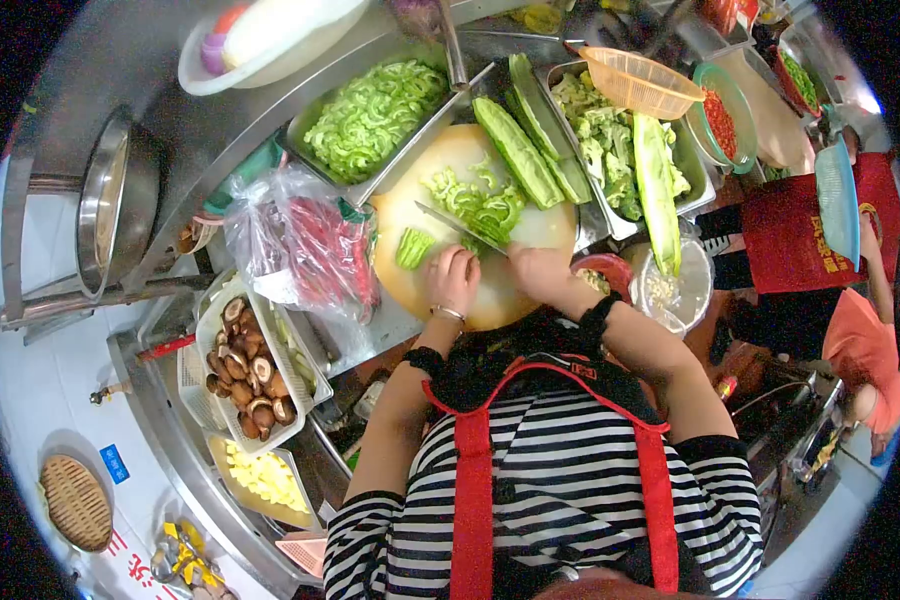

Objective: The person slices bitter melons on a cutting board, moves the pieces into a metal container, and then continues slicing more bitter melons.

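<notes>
Gripping knife [458,224] | right fingers [519,257] clamped on handle | left fingers [454,262] together | board [495,298] bare toward near edge

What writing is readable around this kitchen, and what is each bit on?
"洗": large red character on the white tiles, lower left; the red strokes beside it possibly read "三".
Blue sign on the same tiles: white characters, too small to read.
Red cloth at right: yellow characters, too blurred to read.
Small red-edged patch on the apron top: unreadable.
</notes>
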A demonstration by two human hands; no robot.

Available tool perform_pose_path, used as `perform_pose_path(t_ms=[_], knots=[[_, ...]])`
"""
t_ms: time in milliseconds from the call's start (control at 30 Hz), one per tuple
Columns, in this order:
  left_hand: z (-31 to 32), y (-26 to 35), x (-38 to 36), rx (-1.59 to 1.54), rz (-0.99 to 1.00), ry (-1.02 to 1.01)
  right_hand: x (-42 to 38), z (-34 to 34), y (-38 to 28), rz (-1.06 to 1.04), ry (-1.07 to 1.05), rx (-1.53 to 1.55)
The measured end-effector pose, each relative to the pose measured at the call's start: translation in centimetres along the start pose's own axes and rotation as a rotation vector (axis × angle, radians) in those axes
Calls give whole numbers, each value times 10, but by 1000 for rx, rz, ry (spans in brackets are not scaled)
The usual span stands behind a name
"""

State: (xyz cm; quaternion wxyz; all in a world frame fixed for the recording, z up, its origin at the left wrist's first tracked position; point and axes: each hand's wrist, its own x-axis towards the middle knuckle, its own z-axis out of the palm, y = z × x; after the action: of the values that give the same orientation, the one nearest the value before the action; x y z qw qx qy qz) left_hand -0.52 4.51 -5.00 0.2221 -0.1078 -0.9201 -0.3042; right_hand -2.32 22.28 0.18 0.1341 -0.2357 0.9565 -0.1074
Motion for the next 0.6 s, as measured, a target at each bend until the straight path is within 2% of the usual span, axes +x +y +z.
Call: perform_pose_path(t_ms=[133, 333, 600], knots=[[-7, 6, 4, 5, -23, -16, -1, -17, 6, -38, 12, -33], [-4, 5, 1, 5, -28, -16, 5, 6, 1, 20, -23, -38], [-5, 6, 1, -15, -24, 2, -2, 1, -4, 15, -20, 3]])
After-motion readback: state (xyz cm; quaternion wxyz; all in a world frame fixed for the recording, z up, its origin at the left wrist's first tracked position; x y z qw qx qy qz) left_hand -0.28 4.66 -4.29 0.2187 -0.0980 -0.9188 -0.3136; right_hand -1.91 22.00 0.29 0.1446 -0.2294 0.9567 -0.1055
